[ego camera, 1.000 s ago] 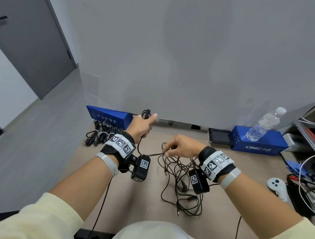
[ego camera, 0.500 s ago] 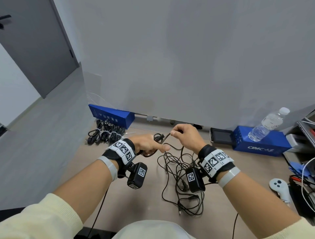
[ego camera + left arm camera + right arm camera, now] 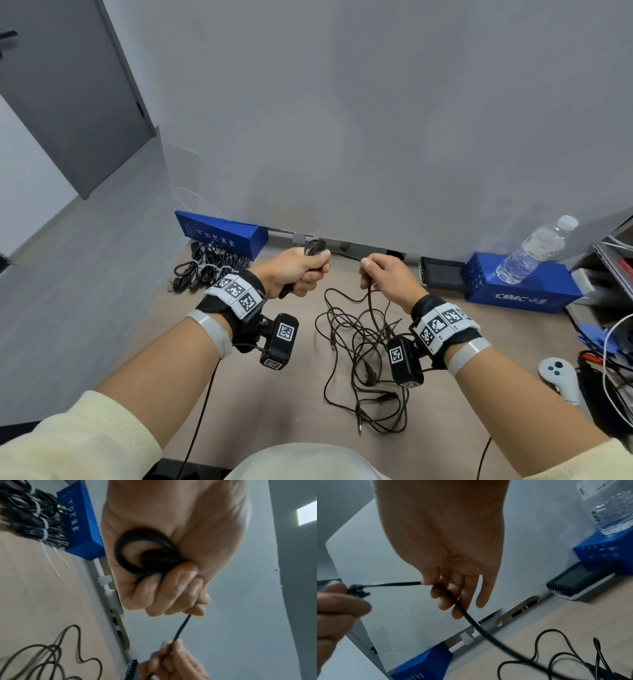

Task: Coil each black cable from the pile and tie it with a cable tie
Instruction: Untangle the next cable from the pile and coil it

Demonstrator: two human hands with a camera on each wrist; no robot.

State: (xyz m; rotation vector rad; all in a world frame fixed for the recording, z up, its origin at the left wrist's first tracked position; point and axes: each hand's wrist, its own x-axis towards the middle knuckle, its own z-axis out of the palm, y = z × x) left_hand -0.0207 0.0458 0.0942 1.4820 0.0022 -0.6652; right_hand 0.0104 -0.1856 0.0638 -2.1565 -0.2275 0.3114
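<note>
- Black cable: thin, round and matte. One end is wound into small loops; the rest hangs to the table and joins the pile.
- Left hand: fingers curled round the wound loops of the cable, thumb pressed on top. A loop and a plug end stick out above the fist at 12 o'clock.
- Right hand: thumb and forefinger pinch the cable where it runs across from the left hand; the other fingers hang loosely curled. From the pinch the cable drops toward 6 o'clock.
- Pile of loose black cables: lies tangled on the wooden table, at 6 o'clock from the right hand.
- Tied cable bundles: lie at 9 o'clock from the left hand, each bound with a white cable tie, just beside a blue box.
- Water bottle: stands on a second blue box, at 3 o'clock from the right hand.
</note>
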